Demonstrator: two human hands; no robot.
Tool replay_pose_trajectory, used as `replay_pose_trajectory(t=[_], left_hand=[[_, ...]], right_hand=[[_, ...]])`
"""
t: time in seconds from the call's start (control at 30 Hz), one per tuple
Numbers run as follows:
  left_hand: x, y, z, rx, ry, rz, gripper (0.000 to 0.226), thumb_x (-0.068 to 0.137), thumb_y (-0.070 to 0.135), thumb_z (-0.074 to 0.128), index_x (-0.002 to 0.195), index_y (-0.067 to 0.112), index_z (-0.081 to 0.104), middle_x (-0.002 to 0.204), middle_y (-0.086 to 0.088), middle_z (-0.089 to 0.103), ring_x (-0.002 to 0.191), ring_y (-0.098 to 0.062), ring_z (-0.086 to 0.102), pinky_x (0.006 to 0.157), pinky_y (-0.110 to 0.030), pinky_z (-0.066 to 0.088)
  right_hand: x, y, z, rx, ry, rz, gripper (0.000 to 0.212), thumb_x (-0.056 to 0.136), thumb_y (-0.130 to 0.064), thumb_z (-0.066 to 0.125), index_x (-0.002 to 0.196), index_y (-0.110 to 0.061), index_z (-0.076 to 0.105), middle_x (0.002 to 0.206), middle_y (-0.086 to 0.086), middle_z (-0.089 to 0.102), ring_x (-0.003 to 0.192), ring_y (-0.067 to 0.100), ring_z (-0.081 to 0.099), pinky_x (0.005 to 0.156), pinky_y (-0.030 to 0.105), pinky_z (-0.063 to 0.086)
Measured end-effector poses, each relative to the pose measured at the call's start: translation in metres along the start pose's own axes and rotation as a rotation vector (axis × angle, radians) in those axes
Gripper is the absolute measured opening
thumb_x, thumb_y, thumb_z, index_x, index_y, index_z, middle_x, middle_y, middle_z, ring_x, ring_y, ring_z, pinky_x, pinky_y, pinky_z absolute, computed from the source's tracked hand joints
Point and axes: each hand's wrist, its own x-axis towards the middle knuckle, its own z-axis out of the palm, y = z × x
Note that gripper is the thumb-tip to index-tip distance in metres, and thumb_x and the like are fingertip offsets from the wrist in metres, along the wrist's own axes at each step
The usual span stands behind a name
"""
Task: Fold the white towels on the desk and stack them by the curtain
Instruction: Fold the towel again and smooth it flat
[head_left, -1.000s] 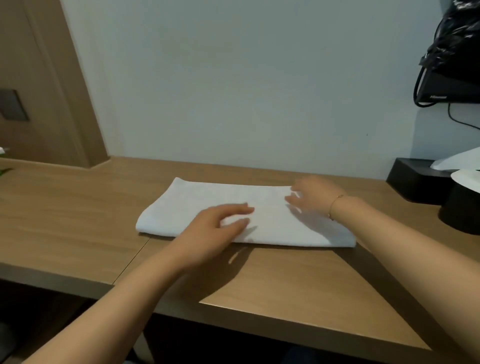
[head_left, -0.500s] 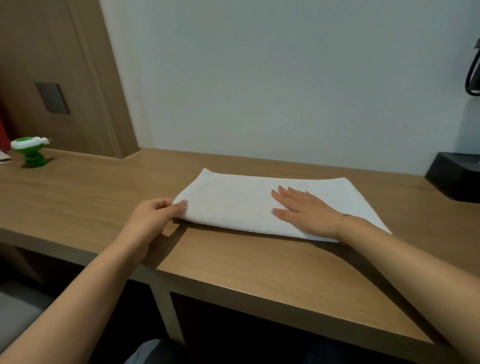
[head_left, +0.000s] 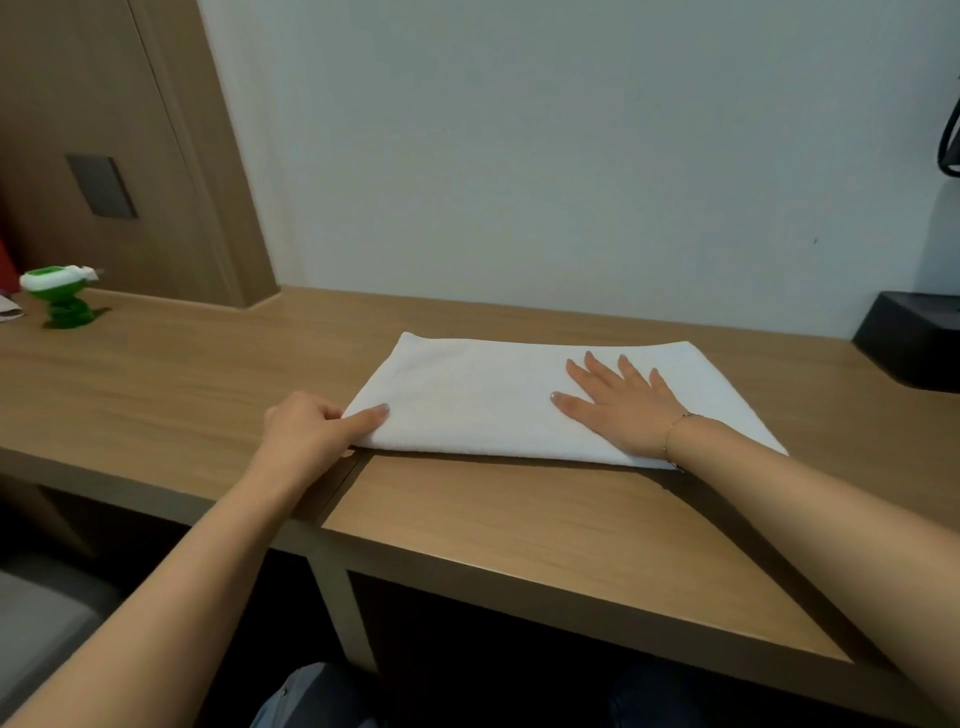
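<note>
While right hand (head_left: 623, 405) presses towel (head_left: 467, 395) flat, left hand (head_left: 311, 431) pinches its corner.

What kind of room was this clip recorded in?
Probably a hotel room: a long built-in wooden desk against a plain wall, a folded white towel, and a black tray at the desk's end.

A white terry-cloth towel (head_left: 483, 400), folded into a long flat rectangle, lies on the light-brown wooden desk (head_left: 182, 384) with its long sides running left to right. Its near folded edge sits a little back from the desk's near edge, its far edge near the wall. The left near corner is pinched; the right half is pressed flat.
</note>
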Motion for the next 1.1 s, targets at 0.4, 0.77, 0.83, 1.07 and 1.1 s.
replay_pose_trajectory(t=[0.4,0.77,0.83,1.07,1.1], left_hand=[[0.003,0.055,0.027,0.531,0.04,0.486,0.048,0.089,0.038,0.063,0.133,0.03,0.048,0.145,0.001,0.037,0.136,-0.019,0.032,0.105,-0.037,0.026],[0.029,0.058,0.077,0.726,-0.365,0.404,0.068,0.096,0.066,0.016,0.156,0.035,0.003,0.164,0.001,-0.009,0.151,-0.019,-0.009,0.12,-0.046,-0.007],[0.029,0.057,0.076,0.731,-0.343,0.367,0.073,0.095,0.068,0.014,0.156,0.031,0.001,0.164,0.001,-0.01,0.151,-0.02,-0.01,0.12,-0.047,-0.007],[0.037,0.07,0.077,0.753,-0.381,0.2,0.065,0.101,0.057,0.01,0.157,0.025,0.007,0.164,-0.005,-0.007,0.151,-0.026,-0.006,0.116,-0.06,-0.004],[0.04,0.075,0.077,0.729,-0.377,0.203,0.06,0.102,0.054,0.012,0.156,0.027,0.014,0.164,-0.006,0.001,0.151,-0.028,0.0,0.115,-0.063,-0.002]], right_hand=[[-0.011,-0.027,-0.017,-0.057,0.14,-0.17,0.05,0.106,-0.034,0.02,0.154,-0.019,0.02,0.163,-0.001,0.008,0.15,0.017,0.005,0.119,0.036,0.005],[-0.031,0.034,-0.001,0.027,0.048,0.144,0.067,0.1,-0.056,0.013,0.155,-0.021,-0.002,0.162,-0.001,-0.009,0.149,0.015,-0.007,0.12,0.037,-0.003],[-0.038,0.056,-0.001,0.058,0.037,0.198,0.066,0.101,-0.052,0.013,0.155,-0.017,-0.002,0.162,0.0,-0.009,0.149,0.015,-0.008,0.12,0.036,-0.002],[-0.047,0.078,-0.023,-0.168,-0.031,0.273,0.063,0.103,-0.045,0.013,0.155,-0.01,0.007,0.163,0.006,0.004,0.15,0.02,0.001,0.12,0.043,-0.002],[-0.043,0.076,-0.028,-0.204,-0.011,0.272,0.063,0.103,-0.045,0.015,0.155,-0.01,0.009,0.163,0.006,0.006,0.15,0.021,0.002,0.121,0.043,-0.001]])
